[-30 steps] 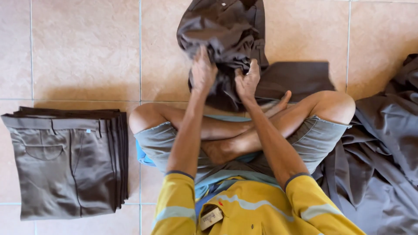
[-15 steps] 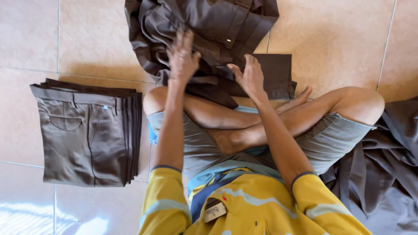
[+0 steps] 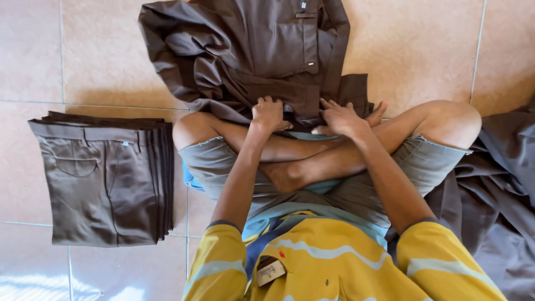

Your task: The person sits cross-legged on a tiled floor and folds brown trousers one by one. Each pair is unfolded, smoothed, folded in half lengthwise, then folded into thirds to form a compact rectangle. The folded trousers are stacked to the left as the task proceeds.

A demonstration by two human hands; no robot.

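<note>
The person wears a yellow short-sleeved shirt (image 3: 340, 267) with pale wavy bands across the chest and both sleeves, each sleeve ending in a dark blue cuff. A small brown tag (image 3: 271, 272) hangs at the neckline, beside a blue inner panel. Grey shorts (image 3: 223, 161) with raw, frayed hems reach the knees; forearms, left hand (image 3: 270, 114), right hand (image 3: 341, 118), legs and feet are bare, without watch or rings.

home or small garment workroom, tiled floor (image 3: 423, 50), stacked folded trousers (image 3: 103, 178)
</note>
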